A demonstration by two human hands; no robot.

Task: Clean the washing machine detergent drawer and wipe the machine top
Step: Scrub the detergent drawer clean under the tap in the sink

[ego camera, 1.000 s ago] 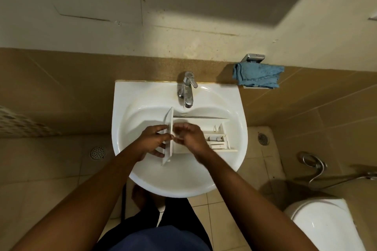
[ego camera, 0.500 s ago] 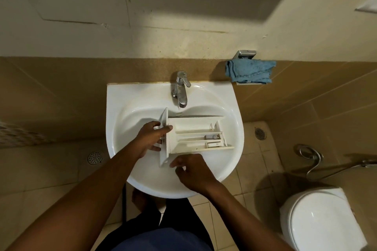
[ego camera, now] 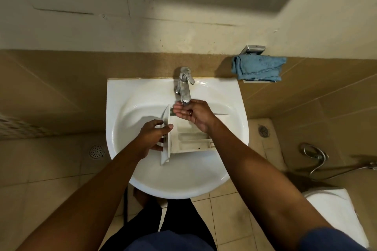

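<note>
The right hand (ego camera: 192,115) has left the near rim of the sink (ego camera: 114,108) and now sits cupped, palm up, under the faucet (ego camera: 184,85) spout, fingers (ego camera: 179,108) pressed together, holding nothing. The left hand (ego camera: 153,136) still grips the front panel of the detergent drawer (ego camera: 191,141), thumb over its top edge. The drawer lies in the sink just below the faucet, compartments facing up. Its long axis runs crosswise, front panel to the faucet's left. A blue cloth (ego camera: 258,68) hangs right of the faucet.
</note>
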